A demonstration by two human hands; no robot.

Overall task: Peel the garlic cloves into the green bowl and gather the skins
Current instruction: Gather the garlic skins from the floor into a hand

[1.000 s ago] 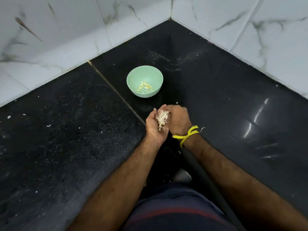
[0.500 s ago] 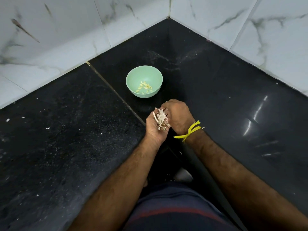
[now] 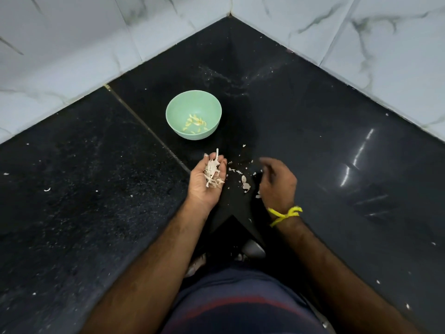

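A green bowl (image 3: pixel 193 98) stands on the black counter with several peeled garlic cloves (image 3: pixel 195 123) in its bottom. My left hand (image 3: pixel 207 184) is cupped palm up just in front of the bowl and holds a heap of dry garlic skins (image 3: pixel 212 174). My right hand (image 3: pixel 277 182), a yellow thread at its wrist, is blurred and hovers over the counter to the right, fingers curled down. Loose skins (image 3: pixel 245 183) lie on the counter between the two hands.
The black stone counter (image 3: pixel 313 131) fills a corner between white marble-tiled walls (image 3: pixel 72 49). A joint line (image 3: pixel 144 126) runs diagonally past the bowl. Small white flecks are scattered on the left slab (image 3: pixel 47 189). The counter's inner edge is just below my wrists.
My right hand has pulled away to the right from my left hand. Skins that were hidden under the hands now show on the counter. The left hand still holds its heap.
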